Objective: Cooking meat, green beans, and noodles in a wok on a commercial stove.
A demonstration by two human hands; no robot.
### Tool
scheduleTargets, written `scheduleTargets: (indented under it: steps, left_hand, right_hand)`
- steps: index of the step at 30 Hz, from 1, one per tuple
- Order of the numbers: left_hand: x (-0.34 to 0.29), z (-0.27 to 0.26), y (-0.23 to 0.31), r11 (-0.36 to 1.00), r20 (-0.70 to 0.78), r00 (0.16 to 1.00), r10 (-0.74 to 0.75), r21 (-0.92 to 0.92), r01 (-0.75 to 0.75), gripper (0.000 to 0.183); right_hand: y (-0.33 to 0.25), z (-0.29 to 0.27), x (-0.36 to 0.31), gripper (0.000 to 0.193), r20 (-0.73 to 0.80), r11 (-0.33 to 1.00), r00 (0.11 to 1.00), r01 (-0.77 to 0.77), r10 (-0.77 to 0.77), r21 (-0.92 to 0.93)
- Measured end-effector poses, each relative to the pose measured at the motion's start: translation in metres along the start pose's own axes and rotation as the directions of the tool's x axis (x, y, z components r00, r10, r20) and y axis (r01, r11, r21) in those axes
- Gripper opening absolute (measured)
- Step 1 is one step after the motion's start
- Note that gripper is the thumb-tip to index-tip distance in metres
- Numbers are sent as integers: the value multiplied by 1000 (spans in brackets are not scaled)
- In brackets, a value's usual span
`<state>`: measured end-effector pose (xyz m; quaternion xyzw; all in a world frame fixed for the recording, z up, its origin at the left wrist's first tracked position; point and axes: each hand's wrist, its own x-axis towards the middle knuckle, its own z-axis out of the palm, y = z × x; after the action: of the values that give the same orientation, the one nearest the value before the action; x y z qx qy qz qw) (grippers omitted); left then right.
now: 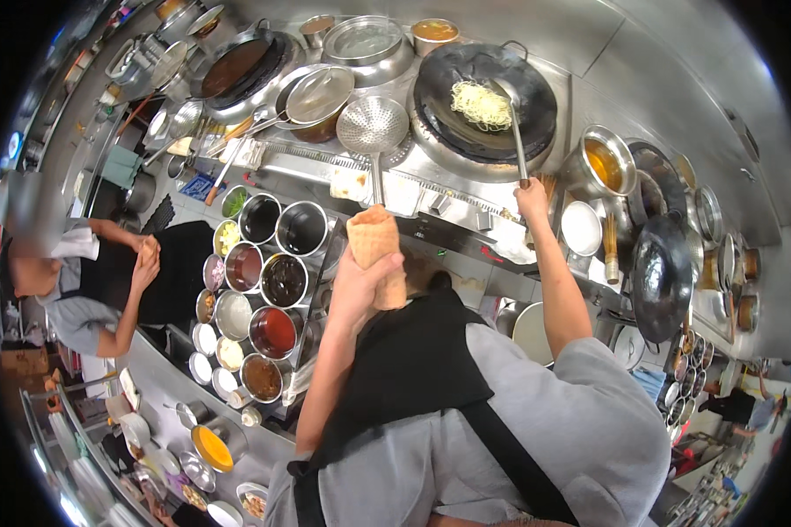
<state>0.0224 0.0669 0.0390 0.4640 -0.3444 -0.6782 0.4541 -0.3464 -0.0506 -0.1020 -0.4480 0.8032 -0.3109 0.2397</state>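
My right hand [531, 198] is closed round the handle of a long metal wok ladle [518, 140]. The ladle's head is inside a black wok [536, 101] on the stove, against a heap of pale noodles [481, 106]. My left hand [360, 285] grips a folded tan cloth [373, 237] in front of my apron. Just beyond the cloth lies a perforated strainer [373, 126], its handle running toward me. The handle's near end meets the cloth in view; I cannot tell whether the cloth wraps it.
Metal pots of sauces [272, 332] and chopped ingredients stand at my left. Beyond them is another person [105, 290], hands together. A pot of amber liquid [601, 167], a white bowl [581, 227] and an upturned wok [662, 279] are to the right. A mesh strainer [320, 95] sits back left.
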Motion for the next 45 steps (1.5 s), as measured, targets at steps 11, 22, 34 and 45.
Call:
scheduleTargets:
  steps: [11, 22, 34, 45]
  left_hand:
    - [34, 71, 18, 990, -91, 996, 18, 141, -5, 47]
    - [189, 4, -71, 869, -352, 935, -35, 451, 202, 45]
    - [256, 32, -103, 848, -166, 973, 161, 528, -50, 49]
    - [383, 150, -130, 941, -177, 925, -336, -33, 336, 24]
  right_hand:
    - [-21, 93, -100, 18, 532, 738, 839, -287, -115, 610]
    - [15, 146, -77, 25, 543, 997, 837, 67, -73, 31]
    - [101, 130, -76, 35, 810, 783, 586, -487, -37, 388]
    - [493, 135, -170, 21, 512, 957, 831, -79, 217, -279]
